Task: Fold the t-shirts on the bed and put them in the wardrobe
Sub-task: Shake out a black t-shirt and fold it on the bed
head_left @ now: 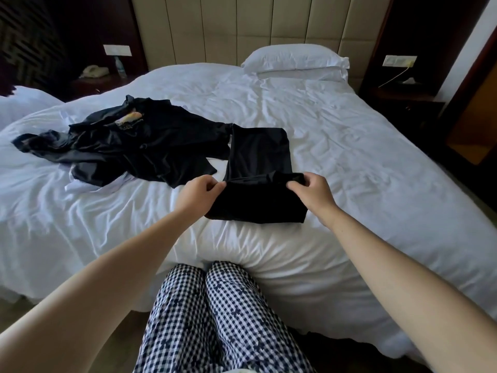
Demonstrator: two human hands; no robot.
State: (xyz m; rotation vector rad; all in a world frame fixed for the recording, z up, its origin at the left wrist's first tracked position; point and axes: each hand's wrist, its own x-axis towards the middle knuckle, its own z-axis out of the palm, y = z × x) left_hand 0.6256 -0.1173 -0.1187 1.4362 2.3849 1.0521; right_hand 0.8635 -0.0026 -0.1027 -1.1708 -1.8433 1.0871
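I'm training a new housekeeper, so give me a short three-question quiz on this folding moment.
1. True or false: the left hand and right hand both pinch the black t-shirt.
2. The unfolded dark pile lies: A) left of the t-shirt, B) right of it, C) on the floor.
3. Fill in: the bed sheet is ____.
Key: 1 true; 2 A; 3 white.

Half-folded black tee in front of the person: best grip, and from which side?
Pinch the two corners of the raised near edge of the black t-shirt, left hand on one and right hand on the other, coming from the near side of the bed. The shirt lies as a narrow strip running away from the person, so a corner grip likely keeps the edge straight.
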